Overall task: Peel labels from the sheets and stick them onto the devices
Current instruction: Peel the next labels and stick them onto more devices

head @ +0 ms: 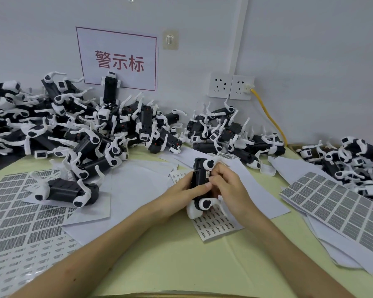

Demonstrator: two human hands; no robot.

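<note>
A black-and-white dog-shaped device point(201, 179) stands on end at the table's middle. My left hand point(182, 190) grips its black body from the left, thumb across the front. My right hand point(228, 186) curls against its right side, fingertips pressing a small white label point(207, 174) onto the body. Under the device lies a sheet of small labels point(213, 225). A sheet of larger grey labels point(336, 209) lies at the right, and more label sheets point(17, 211) cover the left.
A big heap of the same devices point(78, 125) fills the back left, a smaller heap point(230, 134) sits behind my hands, another point(353, 160) at the right. One device point(67, 190) lies on blank white sheets. A yellow cable point(269, 117) hangs from the wall socket.
</note>
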